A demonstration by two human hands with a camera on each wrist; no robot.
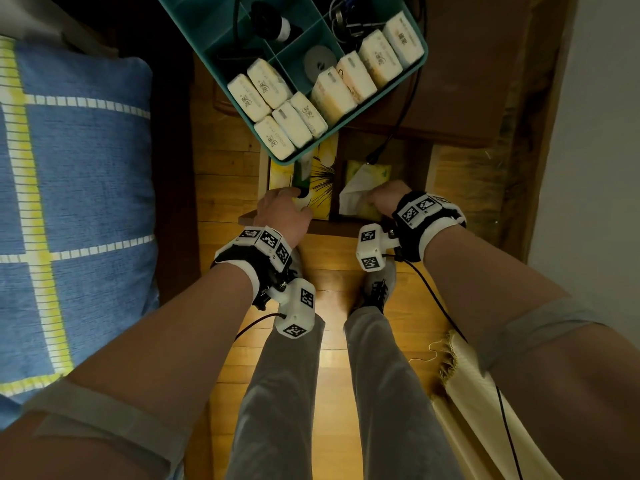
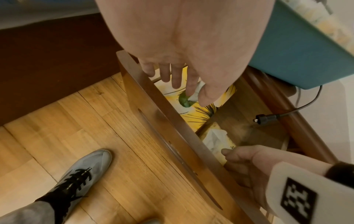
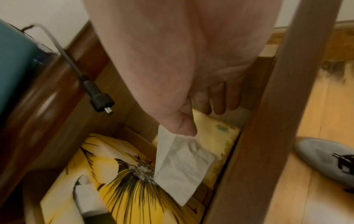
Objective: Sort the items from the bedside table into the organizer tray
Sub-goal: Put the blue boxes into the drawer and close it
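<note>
Two hands reach into an open wooden drawer (image 2: 172, 136). The left hand (image 1: 282, 213) pinches the yellow floral tissue box (image 3: 124, 181); the right hand (image 1: 384, 195) grips a soft tissue pack (image 3: 220, 133). The teal organizer tray (image 1: 420, 60) sits above.

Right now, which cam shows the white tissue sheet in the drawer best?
Right wrist: the white tissue sheet fills mid-frame, pinched by the right hand above its yellow pack. Head view shows it small and partly behind that hand; left wrist shows only a crumpled bit beyond the drawer front.
</note>
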